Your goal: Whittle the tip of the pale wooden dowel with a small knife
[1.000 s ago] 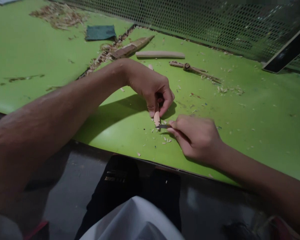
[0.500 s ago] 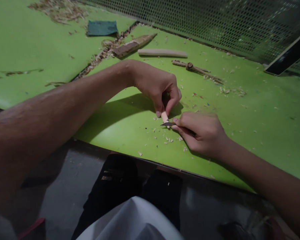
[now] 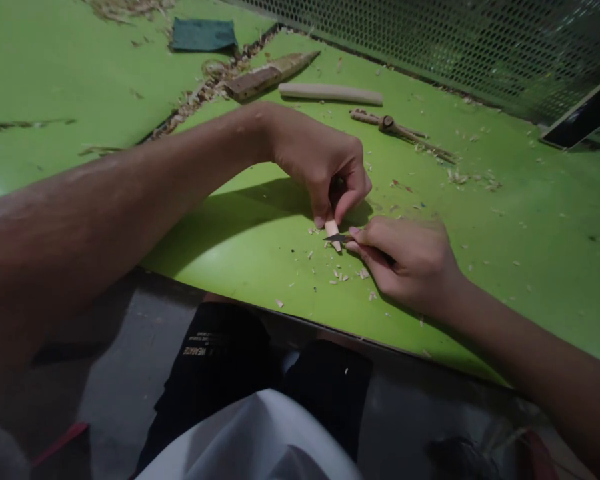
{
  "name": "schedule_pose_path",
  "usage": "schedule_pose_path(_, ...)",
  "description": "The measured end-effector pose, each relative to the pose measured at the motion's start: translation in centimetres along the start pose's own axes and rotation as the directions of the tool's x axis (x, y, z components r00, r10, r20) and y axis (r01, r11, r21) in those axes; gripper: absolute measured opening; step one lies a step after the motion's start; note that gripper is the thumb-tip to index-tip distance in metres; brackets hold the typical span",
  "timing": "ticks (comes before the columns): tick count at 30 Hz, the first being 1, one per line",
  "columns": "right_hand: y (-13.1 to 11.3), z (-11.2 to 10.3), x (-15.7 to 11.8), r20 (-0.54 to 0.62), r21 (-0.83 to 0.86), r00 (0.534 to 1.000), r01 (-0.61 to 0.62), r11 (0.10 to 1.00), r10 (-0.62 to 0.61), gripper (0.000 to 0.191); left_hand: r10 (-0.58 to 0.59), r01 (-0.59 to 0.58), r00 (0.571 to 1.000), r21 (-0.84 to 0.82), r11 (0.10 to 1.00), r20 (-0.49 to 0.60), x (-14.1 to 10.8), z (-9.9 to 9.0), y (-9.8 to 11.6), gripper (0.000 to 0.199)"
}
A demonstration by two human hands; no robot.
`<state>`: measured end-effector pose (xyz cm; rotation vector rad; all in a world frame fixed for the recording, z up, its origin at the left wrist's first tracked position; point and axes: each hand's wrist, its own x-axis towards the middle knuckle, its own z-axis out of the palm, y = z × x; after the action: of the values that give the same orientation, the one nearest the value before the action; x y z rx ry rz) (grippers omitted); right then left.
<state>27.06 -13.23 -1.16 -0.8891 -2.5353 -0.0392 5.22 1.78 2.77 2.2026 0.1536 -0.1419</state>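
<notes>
Between the thumb and fingers of my left hand [image 3: 333, 163] is a short, pale piece of wood [image 3: 333, 229], its lower end pointing down toward me against the green table [image 3: 250, 267]. A small knife [image 3: 337, 237] is pinched in my right hand [image 3: 405, 257], and its dark blade lies across the wood just below my left fingertips. Its handle is mostly hidden inside my fingers. Small wood chips [image 3: 339, 275] are scattered on the table close to the blade.
Behind my hands lie a pointed piece of wood with bark [image 3: 273, 75], a smooth pale stick [image 3: 330, 93] and a forked twig [image 3: 405, 133]. A dark green cloth-like piece [image 3: 203, 35] sits farther left, beside shavings [image 3: 125, 7]. A perforated metal screen [image 3: 430, 53] borders the far edge.
The knife blade has shifted slightly up along the wood, toward my left fingertips, so more of the wood's lower end shows. Both grips stay the same; the whole view has moved a little.
</notes>
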Motion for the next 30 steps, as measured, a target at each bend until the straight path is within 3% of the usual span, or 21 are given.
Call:
schedule_pose_path(5,0.04,0.02,-0.09,0.041,0.004,0.999,-0.024,1.000,0.024,0.024,0.008,-0.008,1.000,-0.011,1.000,0.004,-0.05,-0.05,0.01,0.034)
schedule_pose_path(11,-0.10,-0.42,-0.13,0.030,-0.058,0.997,0.066,0.996,-0.065,0.023,0.014,-0.014,1.000,-0.010,1.000,-0.002,-0.11,0.04,-0.05,0.025)
schedule_pose_path(17,-0.33,-0.88,-0.68,0.048,-0.016,0.992,0.117,0.993,-0.116,0.025,-0.001,0.001,1.000,-0.014,1.000,0.000,-0.39,-0.11,-0.31,0.023)
schedule_pose_path(23,0.37,-0.52,-0.43,-0.077,0.005,0.997,0.002,1.000,-0.002,0.018,-0.022,0.022,1.000,0.042,0.999,-0.013,-0.53,-0.19,-0.10,0.024)
schedule_pose_path(30,0.45,-0.36,-0.13,0.004,0.026,1.000,0.004,1.000,-0.004,0.024,0.028,-0.019,0.995,0.088,0.996,-0.098,-0.39,0.28,0.62,0.017)
